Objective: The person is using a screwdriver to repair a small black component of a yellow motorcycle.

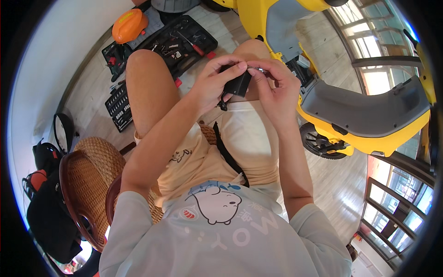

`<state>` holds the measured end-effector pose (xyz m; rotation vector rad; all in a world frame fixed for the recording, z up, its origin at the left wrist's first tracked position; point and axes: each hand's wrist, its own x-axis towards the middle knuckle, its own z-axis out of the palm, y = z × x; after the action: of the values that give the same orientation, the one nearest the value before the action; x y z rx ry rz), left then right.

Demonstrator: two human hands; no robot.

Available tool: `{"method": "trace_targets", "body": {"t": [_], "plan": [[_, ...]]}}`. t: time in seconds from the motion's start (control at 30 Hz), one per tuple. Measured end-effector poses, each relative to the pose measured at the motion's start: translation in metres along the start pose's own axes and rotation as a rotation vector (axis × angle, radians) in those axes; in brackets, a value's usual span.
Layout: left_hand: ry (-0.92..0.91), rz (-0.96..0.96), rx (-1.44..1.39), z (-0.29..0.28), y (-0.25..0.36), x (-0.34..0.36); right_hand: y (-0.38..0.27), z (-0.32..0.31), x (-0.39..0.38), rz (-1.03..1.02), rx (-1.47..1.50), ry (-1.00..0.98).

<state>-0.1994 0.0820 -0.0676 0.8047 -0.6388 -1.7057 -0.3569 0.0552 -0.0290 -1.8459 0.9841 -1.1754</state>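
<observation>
Above my lap, my left hand point(213, 82) is closed around a small black rectangular box point(239, 86), its thumb lying on the upper edge. A short black cable point(223, 102) hangs beneath that hand. My right hand point(279, 87) pinches with thumb and forefinger at the box's upper right corner. A small silvery piece point(259, 69) shows at those fingertips; its kind is too small to make out. The fingertips of both hands nearly meet there. The fingers of my left hand behind the box are hidden.
An open black tool case point(194, 28) with a red-handled screwdriver point(193, 44) lies on the floor ahead, beside a socket set point(119, 107) and an orange helmet point(130, 27). A yellow and grey scooter point(364, 104) stands at the right. Wicker chairs point(87, 180) are at the left.
</observation>
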Motion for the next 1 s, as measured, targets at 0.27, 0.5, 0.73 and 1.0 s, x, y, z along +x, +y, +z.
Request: {"method": "trace_targets", "body": {"t": [0.27, 0.5, 0.73, 1.0], "plan": [[0.009, -0.020, 0.001, -0.006, 0.002, 0.005, -0.003, 0.000, 0.002, -0.085, -0.267, 0.009], [0.072, 0.007, 0.047, -0.004, -0.003, 0.008, 0.002, 0.003, -0.002, 0.080, -0.112, 0.044], [0.123, 0.064, 0.288, -0.010, -0.004, 0.009, -0.003, -0.004, 0.000, 0.212, -0.135, -0.018], [0.039, 0.868, 0.829, -0.013, -0.016, 0.028, -0.007, -0.009, 0.003, 0.387, -0.060, -0.072]]}}
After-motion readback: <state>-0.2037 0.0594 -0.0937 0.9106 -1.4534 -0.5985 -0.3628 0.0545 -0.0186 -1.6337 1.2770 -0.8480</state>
